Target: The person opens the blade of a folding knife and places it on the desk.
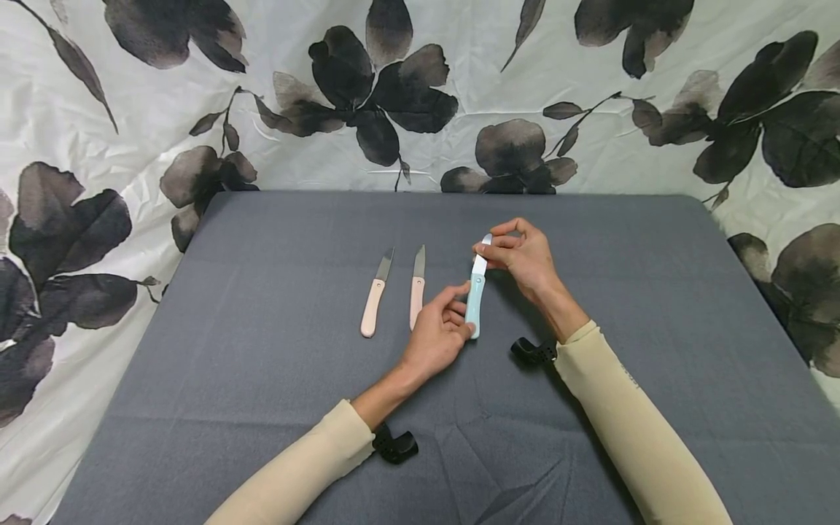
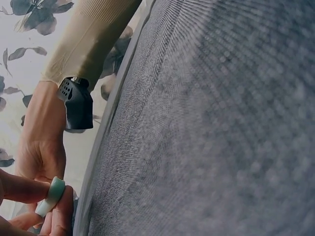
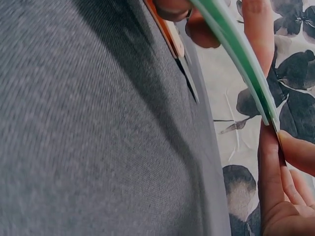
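Observation:
A knife with a light-blue handle (image 1: 475, 299) is held between both hands, its blade (image 1: 482, 259) pointing away from the person. My left hand (image 1: 438, 328) grips the handle near its lower end. With thumb and fingers, my right hand (image 1: 525, 257) pinches the blade. In the right wrist view the knife's green-looking handle (image 3: 241, 56) is seen edge-on, with the right fingers on the blade below it. The left wrist view shows the handle's end (image 2: 52, 195) between the left fingers. Left of the hands lie two pink-handled knives, one (image 1: 372, 306) apart and another (image 1: 417, 288) partly behind the left hand.
A grey cloth covers the table (image 1: 262, 379), with creases near the front. Behind it hangs a white floral sheet (image 1: 275, 44). Each wrist wears a black camera mount, the left one (image 1: 396, 445) and the right one (image 1: 533, 351) close over the cloth.

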`<state>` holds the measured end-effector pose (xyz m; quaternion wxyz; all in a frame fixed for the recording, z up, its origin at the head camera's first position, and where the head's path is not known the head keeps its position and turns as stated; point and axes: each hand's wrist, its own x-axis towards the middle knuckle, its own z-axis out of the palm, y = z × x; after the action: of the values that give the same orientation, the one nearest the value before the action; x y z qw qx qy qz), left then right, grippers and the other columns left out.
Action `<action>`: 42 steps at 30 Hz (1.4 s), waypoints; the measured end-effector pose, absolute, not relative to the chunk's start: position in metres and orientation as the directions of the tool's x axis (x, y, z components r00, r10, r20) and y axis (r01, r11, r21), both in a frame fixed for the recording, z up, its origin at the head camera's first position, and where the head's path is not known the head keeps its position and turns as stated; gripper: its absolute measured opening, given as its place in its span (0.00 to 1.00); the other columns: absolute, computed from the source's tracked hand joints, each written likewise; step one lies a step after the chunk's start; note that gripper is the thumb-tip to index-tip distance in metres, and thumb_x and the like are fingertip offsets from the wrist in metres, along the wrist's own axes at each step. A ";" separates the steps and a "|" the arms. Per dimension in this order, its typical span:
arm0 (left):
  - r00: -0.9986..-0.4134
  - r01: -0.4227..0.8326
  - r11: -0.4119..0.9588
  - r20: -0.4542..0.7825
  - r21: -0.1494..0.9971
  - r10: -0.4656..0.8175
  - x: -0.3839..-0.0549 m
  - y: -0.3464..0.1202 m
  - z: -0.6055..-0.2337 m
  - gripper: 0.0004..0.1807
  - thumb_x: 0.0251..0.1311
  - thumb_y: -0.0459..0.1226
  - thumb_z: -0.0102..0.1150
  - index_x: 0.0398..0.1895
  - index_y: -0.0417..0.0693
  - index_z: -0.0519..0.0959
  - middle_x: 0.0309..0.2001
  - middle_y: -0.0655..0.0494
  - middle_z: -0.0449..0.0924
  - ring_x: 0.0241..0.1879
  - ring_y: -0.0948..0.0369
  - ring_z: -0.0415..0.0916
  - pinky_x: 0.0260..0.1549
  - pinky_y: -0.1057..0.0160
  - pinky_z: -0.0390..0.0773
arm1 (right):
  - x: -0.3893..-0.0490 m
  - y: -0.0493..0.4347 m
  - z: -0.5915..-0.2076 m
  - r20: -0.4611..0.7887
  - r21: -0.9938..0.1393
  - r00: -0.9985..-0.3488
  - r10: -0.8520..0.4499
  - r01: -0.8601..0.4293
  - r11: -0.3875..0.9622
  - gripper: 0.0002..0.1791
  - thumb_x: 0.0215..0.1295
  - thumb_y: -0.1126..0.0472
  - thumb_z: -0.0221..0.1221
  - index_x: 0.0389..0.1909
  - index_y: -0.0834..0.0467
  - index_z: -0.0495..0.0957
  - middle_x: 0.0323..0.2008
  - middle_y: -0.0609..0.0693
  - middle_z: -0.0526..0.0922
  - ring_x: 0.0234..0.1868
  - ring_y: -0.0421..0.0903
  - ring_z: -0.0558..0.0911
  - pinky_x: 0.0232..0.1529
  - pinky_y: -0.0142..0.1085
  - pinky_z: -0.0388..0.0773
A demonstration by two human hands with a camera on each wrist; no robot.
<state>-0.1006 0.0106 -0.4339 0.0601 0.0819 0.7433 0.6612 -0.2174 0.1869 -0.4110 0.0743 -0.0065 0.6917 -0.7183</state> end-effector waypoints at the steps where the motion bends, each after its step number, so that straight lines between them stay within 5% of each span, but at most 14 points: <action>1: -0.979 0.040 0.112 0.016 0.993 0.206 -0.101 0.011 -0.434 0.35 0.62 0.21 0.60 0.74 0.41 0.70 0.46 0.39 0.79 0.33 0.65 0.74 0.34 0.74 0.76 | -0.218 0.187 -0.411 -0.095 -0.995 -0.988 -0.121 0.099 -0.026 0.19 0.64 0.71 0.69 0.49 0.62 0.71 0.30 0.42 0.90 0.33 0.38 0.91 0.36 0.32 0.88; 13: -0.962 -0.007 0.168 -0.053 0.986 0.267 -0.104 0.012 -0.431 0.36 0.67 0.25 0.59 0.79 0.45 0.63 0.50 0.44 0.77 0.36 0.65 0.75 0.37 0.72 0.76 | -0.221 0.190 -0.415 -0.124 -0.992 -0.983 -0.139 0.124 0.005 0.24 0.66 0.70 0.68 0.58 0.66 0.69 0.31 0.43 0.90 0.34 0.39 0.91 0.37 0.32 0.88; 20: -0.939 0.092 0.332 -0.029 0.939 0.342 -0.106 0.013 -0.428 0.47 0.60 0.24 0.68 0.81 0.37 0.56 0.59 0.40 0.75 0.47 0.54 0.82 0.43 0.69 0.83 | -0.225 0.191 -0.418 -0.126 -0.988 -0.980 -0.151 0.110 0.113 0.26 0.69 0.69 0.66 0.62 0.71 0.66 0.31 0.40 0.90 0.34 0.37 0.90 0.38 0.32 0.88; 24: -0.934 0.127 0.390 -0.022 0.912 0.356 -0.107 0.014 -0.427 0.47 0.58 0.25 0.72 0.79 0.34 0.58 0.58 0.40 0.76 0.45 0.53 0.83 0.40 0.71 0.83 | -0.226 0.192 -0.419 -0.139 -0.972 -0.978 -0.153 0.106 0.209 0.26 0.69 0.66 0.66 0.62 0.71 0.68 0.32 0.40 0.88 0.33 0.35 0.89 0.40 0.33 0.88; 31: -0.937 0.150 0.503 -0.040 0.851 0.348 -0.110 0.017 -0.425 0.42 0.58 0.29 0.75 0.75 0.36 0.65 0.57 0.42 0.75 0.45 0.54 0.81 0.41 0.70 0.82 | -0.228 0.194 -0.419 -0.132 -0.891 -0.980 -0.146 0.053 0.451 0.23 0.70 0.61 0.67 0.60 0.68 0.75 0.46 0.59 0.84 0.34 0.34 0.84 0.38 0.31 0.84; 42: -0.944 0.137 0.606 -0.082 0.783 0.319 -0.111 0.024 -0.421 0.42 0.59 0.31 0.75 0.75 0.35 0.66 0.58 0.43 0.70 0.51 0.55 0.78 0.51 0.64 0.80 | -0.229 0.195 -0.416 -0.122 -0.758 -0.976 -0.181 -0.026 0.651 0.19 0.71 0.60 0.64 0.59 0.64 0.80 0.51 0.63 0.83 0.46 0.54 0.81 0.37 0.32 0.75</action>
<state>-0.1110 0.0239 -0.4209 0.1071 0.1282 0.8897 0.4248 -0.2294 0.1953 -0.4163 0.0937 -0.0571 0.9038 -0.4136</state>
